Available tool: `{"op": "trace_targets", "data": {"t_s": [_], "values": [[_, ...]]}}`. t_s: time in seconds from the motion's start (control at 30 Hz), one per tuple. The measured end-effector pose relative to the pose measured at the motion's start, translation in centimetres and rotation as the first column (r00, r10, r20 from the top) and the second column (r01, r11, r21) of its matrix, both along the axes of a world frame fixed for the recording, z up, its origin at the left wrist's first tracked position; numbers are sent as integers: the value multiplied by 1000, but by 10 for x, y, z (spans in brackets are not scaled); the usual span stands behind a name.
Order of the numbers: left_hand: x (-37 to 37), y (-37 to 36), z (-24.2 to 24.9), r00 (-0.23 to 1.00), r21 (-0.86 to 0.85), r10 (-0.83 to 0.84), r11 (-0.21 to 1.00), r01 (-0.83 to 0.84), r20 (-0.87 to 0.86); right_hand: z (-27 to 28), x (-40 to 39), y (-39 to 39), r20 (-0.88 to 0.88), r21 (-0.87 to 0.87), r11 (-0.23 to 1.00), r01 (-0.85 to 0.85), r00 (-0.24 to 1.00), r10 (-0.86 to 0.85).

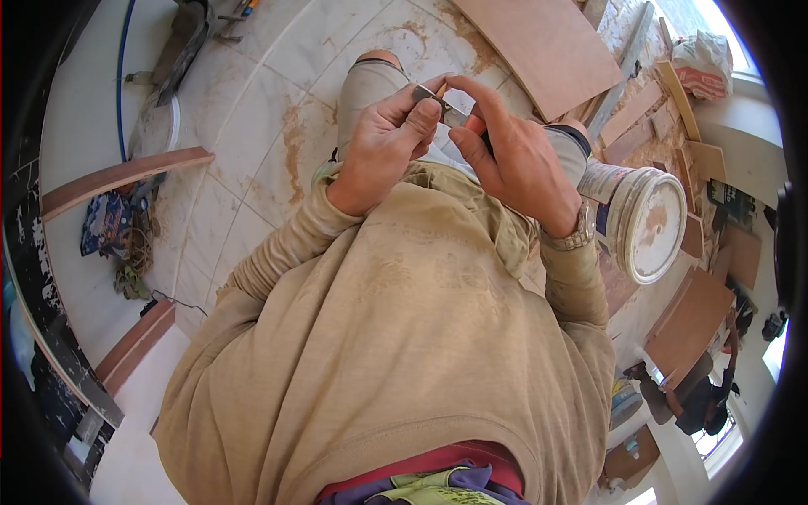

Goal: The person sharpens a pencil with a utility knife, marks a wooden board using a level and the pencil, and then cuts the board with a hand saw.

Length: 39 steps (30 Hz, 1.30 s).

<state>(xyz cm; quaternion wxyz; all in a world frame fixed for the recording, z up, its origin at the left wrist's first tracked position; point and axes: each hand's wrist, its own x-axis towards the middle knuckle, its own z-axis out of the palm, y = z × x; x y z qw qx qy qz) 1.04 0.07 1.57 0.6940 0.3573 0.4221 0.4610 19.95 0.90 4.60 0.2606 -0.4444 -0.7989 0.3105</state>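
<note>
Both hands meet above the knees, near the top middle of the head view. My left hand (pixel 391 139) pinches a small dark metal piece (pixel 427 97) between thumb and fingers. Closed round an orange-red object (pixel 475 124), my right hand (pixel 513 156) has its index finger reaching over to the metal piece. A thin, light-coloured strip shows between the hands; the fingers hide most of these items, so I cannot name them. A metal watch (pixel 581 227) is on the right wrist.
A lidded bucket (pixel 656 223) stands right of the right forearm. Brown boards (pixel 547 50) and wood offcuts lie on the dusty tiled floor (pixel 311 135). A curved wooden piece (pixel 126 181) is at left. Another person (pixel 707 404) is at the lower right, beside a board.
</note>
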Motion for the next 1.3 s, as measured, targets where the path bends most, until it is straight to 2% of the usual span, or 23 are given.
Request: {"op": "trace_targets", "data": {"t_s": [0.2, 0.27, 0.37, 0.47, 0.57, 0.67, 0.77, 0.87, 0.97, 1.1, 1.2, 1.27, 1.3], "values": [[-9, 0, -16, 989, 23, -52, 998, 56, -136, -2, 0, 5, 76, 83, 996, -13, 997, 7], [-10, 1, -17, 989, 15, -65, 998, 68, -132, 3, 0, 4, 75, 31, 999, -8, 997, 5], [-3, 1, -9, 998, 54, -38, 998, 36, 52, 3, 0, 3, 57, 5, 1000, -10, 998, 10], [-1, 0, -10, 995, 35, -27, 999, 23, 99, 1, 0, 3, 30, 0, 1000, -24, 999, 24], [-5, 0, -12, 998, 8, -44, 999, 44, 32, -2, 1, 4, 33, 43, 999, -30, 999, 29], [-11, -1, -14, 991, -46, -72, 997, 67, -109, -6, 1, 6, 46, 76, 997, -34, 998, 30], [-4, 0, -11, 1000, 28, -24, 999, 24, 7, -3, 1, 3, 52, 15, 1000, -18, 998, 17], [4, 0, -1, 997, -33, 48, 998, -46, 56, -2, 2, 2, 10, -42, 999, -12, 1000, 12], [-4, -1, -8, 995, 5, 1, 1000, 0, -103, -6, 1, 4, 3, 34, 999, -16, 1000, 16], [-5, 0, -14, 991, 20, -10, 1000, 12, -132, -13, 2, 5, -17, 111, 994, -4, 1000, 6], [-2, 0, -12, 999, -9, -11, 1000, 11, -50, -2, 3, 1, 37, -27, 1000, 7, 999, -6], [2, 0, -2, 1000, -25, 2, 1000, -1, 17, -4, 4, 0, -5, -37, 999, 8, 1000, -8], [0, -1, -5, 999, 6, -21, 1000, 22, -24, -4, 4, -1, -26, -42, 999, 7, 1000, -8]]}}
